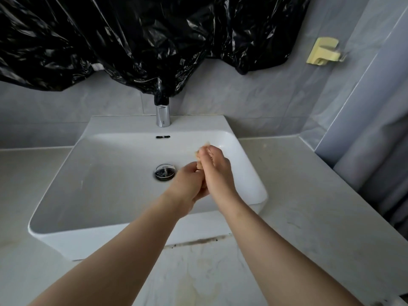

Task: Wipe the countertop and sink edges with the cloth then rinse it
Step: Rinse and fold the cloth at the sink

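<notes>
1. Tan cloth (199,166) is bunched between both hands above the right half of the basin. Only small bits of it show past the fingers.
2. The left hand (188,184) curls its fingers round the lower part of the cloth. The right hand (217,171) presses against the left from the right side, fingers folded round the upper part.
3. A small white tag (97,66) sits on the black plastic sheet (132,40) that hangs across the back wall; its print is too small to read.
4. The sheet's lower edge drapes over the top of the chrome faucet (163,117), which stands at the middle of the back rim of the white sink (55,217).
5. Below the faucet is a dark overflow slot (163,137). The chrome drain (165,172) lies just left of the left hand.
6. The sink rests on a pale stone-look countertop (309,206); a dark grime line (198,241) runs where the sink's front meets it, partly crossed by the forearms.
7. A pale yellow holder (323,50) is fixed to the grey tiled wall at the right, well apart from the sink.
</notes>
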{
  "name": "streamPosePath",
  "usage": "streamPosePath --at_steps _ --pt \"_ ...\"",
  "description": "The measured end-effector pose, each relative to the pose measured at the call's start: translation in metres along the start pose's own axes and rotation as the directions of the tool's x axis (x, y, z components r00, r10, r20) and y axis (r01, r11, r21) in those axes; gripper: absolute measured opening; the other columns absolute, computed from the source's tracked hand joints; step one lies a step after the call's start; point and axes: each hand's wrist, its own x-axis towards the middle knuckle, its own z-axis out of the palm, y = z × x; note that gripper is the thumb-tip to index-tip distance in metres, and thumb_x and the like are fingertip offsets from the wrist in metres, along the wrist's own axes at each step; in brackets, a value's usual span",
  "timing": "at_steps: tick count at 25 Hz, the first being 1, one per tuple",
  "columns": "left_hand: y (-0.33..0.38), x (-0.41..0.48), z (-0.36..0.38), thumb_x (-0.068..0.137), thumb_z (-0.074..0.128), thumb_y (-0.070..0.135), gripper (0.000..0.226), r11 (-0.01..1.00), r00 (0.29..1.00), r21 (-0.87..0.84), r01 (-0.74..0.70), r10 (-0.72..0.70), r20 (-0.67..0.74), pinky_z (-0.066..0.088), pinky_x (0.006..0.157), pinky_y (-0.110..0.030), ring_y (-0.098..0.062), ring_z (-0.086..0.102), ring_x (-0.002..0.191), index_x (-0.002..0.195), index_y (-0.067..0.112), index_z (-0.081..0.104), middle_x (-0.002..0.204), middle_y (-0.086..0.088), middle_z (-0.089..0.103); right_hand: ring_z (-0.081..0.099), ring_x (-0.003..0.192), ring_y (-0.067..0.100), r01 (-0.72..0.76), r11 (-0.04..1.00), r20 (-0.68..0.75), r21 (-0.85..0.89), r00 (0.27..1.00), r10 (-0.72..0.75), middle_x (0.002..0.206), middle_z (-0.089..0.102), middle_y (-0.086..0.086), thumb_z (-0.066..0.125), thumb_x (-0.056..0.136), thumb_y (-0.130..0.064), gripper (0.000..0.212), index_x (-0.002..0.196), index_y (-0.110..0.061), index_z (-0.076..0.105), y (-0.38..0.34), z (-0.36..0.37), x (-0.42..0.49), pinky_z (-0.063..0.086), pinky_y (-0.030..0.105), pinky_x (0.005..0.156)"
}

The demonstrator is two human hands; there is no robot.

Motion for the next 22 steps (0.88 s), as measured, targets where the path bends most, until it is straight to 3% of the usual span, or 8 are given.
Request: streamPosePath --at_steps 2,4,7,10,12,14,17,22 --pt "-0.002 0.000 -0.007 0.092 0.042 0.002 0.023 0.996 0.998 0.082 -0.027 0.022 0.062 0.053 0.067 -0.022 -0.017 0.054 0.076 0.095 0.008 0.064 0.084 -0.009 0.058 0.063 0.071 0.001 -0.045 0.999 -0.096 0.009 0.994 0.046 0.085 0.068 -0.002 0.054 0.089 -0.043 0.027 0.078 -0.019 0.060 0.006 -0.005 0.008 0.046 0.016 0.064" --pt "-0.008 0.001 -0.017 0.092 0.047 0.009 0.021 0.921 0.987 0.375 -0.105 0.143 -0.075 0.051 0.065 -0.022 -0.013 0.059 0.074 0.092 0.015 0.067 0.084 -0.002 0.064 0.056 0.051 0.009 -0.230 0.953 -0.186 0.198 0.945 0.267 0.070 0.064 -0.003 0.059 0.089 -0.033 0.032 0.066 -0.013 0.051 0.011 -0.013 0.018 0.053 0.022 0.059" --pt "-0.026 0.003 -0.034 0.092 0.046 0.020 0.020 0.418 0.908 0.904 -0.092 0.407 -0.095 0.045 0.065 -0.026 -0.018 0.058 0.083 0.097 0.021 0.065 0.091 0.004 0.065 0.050 0.062 0.022 -0.480 0.742 -0.059 0.468 0.821 0.568 0.069 0.051 0.010 0.054 0.086 -0.005 0.015 0.075 -0.006 0.044 0.017 -0.019 0.028 0.056 0.028 0.053" --pt "-0.053 0.001 -0.049 0.091 0.048 0.025 0.020 0.132 0.885 0.987 -0.095 0.464 0.023 0.041 0.069 -0.028 -0.023 0.058 0.095 0.098 0.021 0.065 0.097 0.004 0.066 0.060 0.060 0.022 -0.560 0.658 0.075 0.503 0.787 0.612 0.076 0.049 0.012 0.047 0.085 0.012 0.022 0.094 -0.009 0.047 0.020 -0.017 0.028 0.032 0.014 0.036" --pt "-0.059 0.002 -0.054 0.086 0.055 0.025 0.017 0.120 0.834 0.981 -0.153 0.548 0.063 0.043 0.069 -0.031 -0.027 0.062 0.090 0.094 0.018 0.068 0.092 0.002 0.069 0.051 0.043 0.014 -0.536 0.720 0.075 0.441 0.822 0.565 0.074 0.050 0.008 0.054 0.085 0.008 0.028 0.102 -0.014 0.052 0.025 -0.015 0.027 0.024 0.014 0.037" --pt "-0.057 0.005 -0.057 0.088 0.054 0.028 0.019 0.151 0.835 0.982 -0.110 0.550 0.009 0.040 0.072 -0.030 -0.026 0.060 0.095 0.099 0.018 0.067 0.098 0.003 0.069 0.037 0.037 0.014 -0.514 0.805 0.020 0.295 0.846 0.532 0.063 0.048 0.005 0.062 0.084 -0.004 0.011 0.087 -0.013 0.057 0.031 -0.014 0.026 0.021 0.014 0.038" --pt "-0.053 0.010 -0.063 0.094 0.044 0.033 0.025 0.182 0.872 0.983 -0.030 0.486 -0.064 0.036 0.072 -0.027 -0.020 0.054 0.101 0.107 0.022 0.062 0.106 0.004 0.064 0.032 0.044 0.021 -0.442 0.897 -0.135 0.000 0.889 0.438 0.052 0.040 0.002 0.072 0.079 -0.026 0.038 0.058 -0.015 0.042 0.042 -0.014 0.025 0.026 0.020 0.041" --pt "-0.061 0.009 -0.060 0.087 0.052 0.021 0.017 0.143 0.825 0.985 -0.097 0.565 -0.001 0.032 0.060 -0.027 -0.027 0.059 0.075 0.085 0.013 0.067 0.077 -0.002 0.067 0.028 0.050 0.022 -0.350 0.927 -0.205 -0.130 0.925 0.321 0.052 0.039 0.001 0.054 0.087 -0.025 0.045 0.049 -0.017 0.031 0.042 -0.006 0.020 0.025 0.026 0.049"
